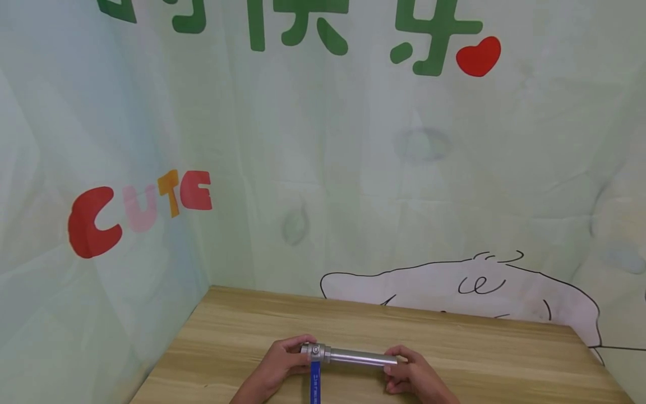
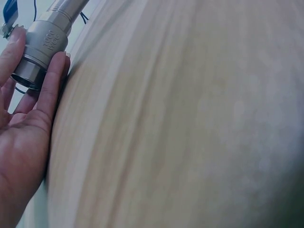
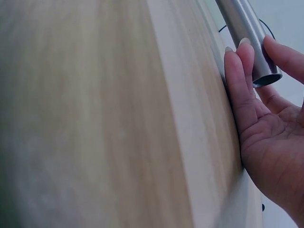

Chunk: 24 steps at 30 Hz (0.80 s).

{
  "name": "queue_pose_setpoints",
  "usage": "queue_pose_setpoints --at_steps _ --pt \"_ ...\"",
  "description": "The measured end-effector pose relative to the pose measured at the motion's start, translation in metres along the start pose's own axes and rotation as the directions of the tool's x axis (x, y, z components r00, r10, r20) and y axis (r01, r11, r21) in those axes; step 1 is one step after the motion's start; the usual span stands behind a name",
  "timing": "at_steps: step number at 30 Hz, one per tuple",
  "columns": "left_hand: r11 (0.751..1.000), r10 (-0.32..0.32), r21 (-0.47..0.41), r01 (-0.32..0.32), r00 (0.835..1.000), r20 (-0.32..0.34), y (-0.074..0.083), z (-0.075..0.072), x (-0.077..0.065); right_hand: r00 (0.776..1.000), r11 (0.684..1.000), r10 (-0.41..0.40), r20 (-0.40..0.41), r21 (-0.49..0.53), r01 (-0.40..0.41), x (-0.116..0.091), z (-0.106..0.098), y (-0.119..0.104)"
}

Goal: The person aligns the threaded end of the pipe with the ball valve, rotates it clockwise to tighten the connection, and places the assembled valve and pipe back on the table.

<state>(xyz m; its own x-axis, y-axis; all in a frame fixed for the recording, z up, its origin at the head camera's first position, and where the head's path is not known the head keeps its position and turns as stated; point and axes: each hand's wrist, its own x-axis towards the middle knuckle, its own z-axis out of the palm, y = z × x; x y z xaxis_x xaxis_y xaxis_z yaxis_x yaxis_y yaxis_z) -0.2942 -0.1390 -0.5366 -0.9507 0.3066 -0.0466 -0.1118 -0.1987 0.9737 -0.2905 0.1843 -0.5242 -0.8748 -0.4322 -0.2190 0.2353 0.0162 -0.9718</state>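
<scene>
A metal ball valve [image 1: 316,352] with a blue lever handle [image 1: 315,381] is joined to a straight steel pipe [image 1: 360,358], the two lying in line from left to right. My left hand [image 1: 282,365] grips the valve's left end between thumb and fingers; raised lettering shows on the valve body [image 2: 47,42] in the left wrist view. At the pipe's far end, my right hand [image 1: 411,373] pinches it with thumb and fingers. The pipe's open end [image 3: 267,79] faces the right palm. The lever points toward the front edge, its near end cut off by the frame.
Both hands are low over a wood-grain table [image 1: 242,320]. A pale fabric backdrop [image 1: 353,168] stands behind and at the left, printed with green characters, a red heart [image 1: 479,56] and the letters CUTE.
</scene>
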Motion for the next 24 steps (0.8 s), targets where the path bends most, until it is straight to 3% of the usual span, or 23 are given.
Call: queue_pose_setpoints --at_steps 24 --pt "1.000 0.006 0.024 -0.006 1.000 -0.003 0.0045 0.0028 -0.0034 1.000 0.999 0.016 -0.019 -0.032 -0.016 -0.0006 0.0028 -0.0024"
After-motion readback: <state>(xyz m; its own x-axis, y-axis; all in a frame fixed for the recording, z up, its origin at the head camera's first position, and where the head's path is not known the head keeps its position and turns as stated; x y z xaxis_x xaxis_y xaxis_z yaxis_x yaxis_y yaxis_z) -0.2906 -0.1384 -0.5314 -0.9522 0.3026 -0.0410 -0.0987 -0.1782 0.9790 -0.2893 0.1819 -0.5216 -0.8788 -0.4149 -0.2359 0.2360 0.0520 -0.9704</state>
